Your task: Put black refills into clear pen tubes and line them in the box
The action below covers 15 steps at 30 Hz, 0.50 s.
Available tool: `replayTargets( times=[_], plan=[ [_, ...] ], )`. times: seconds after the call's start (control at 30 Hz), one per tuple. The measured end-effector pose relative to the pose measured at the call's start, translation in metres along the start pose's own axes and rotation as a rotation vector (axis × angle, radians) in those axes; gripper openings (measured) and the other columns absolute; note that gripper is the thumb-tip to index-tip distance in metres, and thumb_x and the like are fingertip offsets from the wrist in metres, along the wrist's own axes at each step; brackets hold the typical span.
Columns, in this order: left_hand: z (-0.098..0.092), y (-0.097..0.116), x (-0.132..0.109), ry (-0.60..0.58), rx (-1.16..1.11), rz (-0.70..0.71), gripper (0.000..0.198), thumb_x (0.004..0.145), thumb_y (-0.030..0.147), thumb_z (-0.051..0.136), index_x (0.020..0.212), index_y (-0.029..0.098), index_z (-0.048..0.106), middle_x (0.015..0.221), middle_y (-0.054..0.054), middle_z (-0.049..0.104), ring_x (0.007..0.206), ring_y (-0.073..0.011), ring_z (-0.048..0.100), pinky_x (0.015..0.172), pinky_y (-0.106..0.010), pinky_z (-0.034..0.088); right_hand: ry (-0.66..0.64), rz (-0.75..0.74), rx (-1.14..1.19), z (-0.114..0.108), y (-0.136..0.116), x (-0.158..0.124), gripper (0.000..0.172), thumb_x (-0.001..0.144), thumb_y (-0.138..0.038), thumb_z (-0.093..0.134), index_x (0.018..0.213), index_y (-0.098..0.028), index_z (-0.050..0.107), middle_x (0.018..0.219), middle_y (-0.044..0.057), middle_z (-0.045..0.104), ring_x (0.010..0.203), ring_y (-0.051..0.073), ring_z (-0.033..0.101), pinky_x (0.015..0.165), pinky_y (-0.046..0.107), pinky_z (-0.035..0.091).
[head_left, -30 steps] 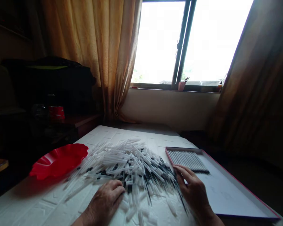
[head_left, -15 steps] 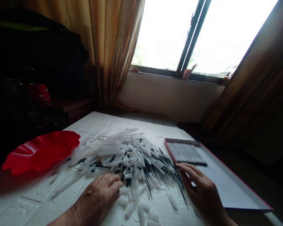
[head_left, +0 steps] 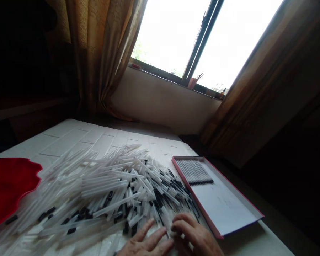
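White table (head_left: 72,131): left hand (head_left: 145,245) spread, right hand (head_left: 196,236) curled (can't tell if pinching), both at near edge of tube pile (head_left: 104,186); light touch probably best, avoids scattering.

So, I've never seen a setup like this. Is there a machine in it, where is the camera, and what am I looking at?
No machine here: these are a person's own bare hands, seen through a camera worn on the head, looking forward and down.

The left hand and right hand are close together at the near edge of a loose pile of clear, whitish tubes and black pieces. Their fingertips are partly hidden, so I can't tell whether they hold anything.

The pile lies on a white tabletop. To its left is a red dish with a wavy rim, and to its right a shallow red-edged tray with a neat row of thin sticks inside.
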<state>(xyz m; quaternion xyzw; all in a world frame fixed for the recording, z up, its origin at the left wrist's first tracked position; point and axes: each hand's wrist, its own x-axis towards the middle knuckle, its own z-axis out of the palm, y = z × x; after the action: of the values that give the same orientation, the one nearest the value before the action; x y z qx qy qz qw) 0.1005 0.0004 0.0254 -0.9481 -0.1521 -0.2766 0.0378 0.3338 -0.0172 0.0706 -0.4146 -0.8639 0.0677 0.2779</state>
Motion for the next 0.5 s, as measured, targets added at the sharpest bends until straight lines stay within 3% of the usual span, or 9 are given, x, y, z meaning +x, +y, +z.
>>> replayTargets(
  times=[0.13, 0.33, 0.5],
  plan=[
    [-0.016, -0.022, -0.009, 0.008, 0.164, 0.0, 0.024, 0.101, 0.022, 0.055, 0.124, 0.028, 0.063, 0.133, -0.005, 0.071, 0.119, -0.0269, 0.069, 0.104, -0.042, 0.051, -0.065, -0.012, 0.039, 0.001, -0.009, 0.035, 0.021, 0.085, -0.007, 0.049, 0.094, -0.022, 0.061, 0.092, 0.007, 0.068, 0.079, 0.016, 0.069, 0.07, 0.022, 0.056],
    [-0.028, -0.033, -0.02, 0.139, 0.381, 0.012, 0.025, 0.097, 0.009, 0.048, 0.107, 0.019, 0.068, 0.124, -0.011, 0.075, 0.104, -0.0276, 0.075, 0.089, -0.036, 0.058, -0.103, 0.086, 0.075, -0.021, -0.015, 0.064, 0.017, 0.09, -0.012, 0.049, 0.085, -0.021, 0.063, 0.086, 0.005, 0.067, 0.07, 0.015, 0.066, 0.065, 0.022, 0.053],
    [-0.028, -0.029, -0.023, 0.24, 0.372, -0.065, 0.025, 0.102, 0.016, 0.047, 0.11, 0.027, 0.067, 0.126, -0.002, 0.073, 0.114, -0.0208, 0.068, 0.109, -0.038, 0.045, -0.043, 0.2, -0.041, -0.047, -0.006, 0.076, 0.018, 0.093, -0.018, 0.048, 0.09, -0.02, 0.065, 0.088, 0.005, 0.07, 0.073, 0.016, 0.067, 0.067, 0.025, 0.05]
  ],
)
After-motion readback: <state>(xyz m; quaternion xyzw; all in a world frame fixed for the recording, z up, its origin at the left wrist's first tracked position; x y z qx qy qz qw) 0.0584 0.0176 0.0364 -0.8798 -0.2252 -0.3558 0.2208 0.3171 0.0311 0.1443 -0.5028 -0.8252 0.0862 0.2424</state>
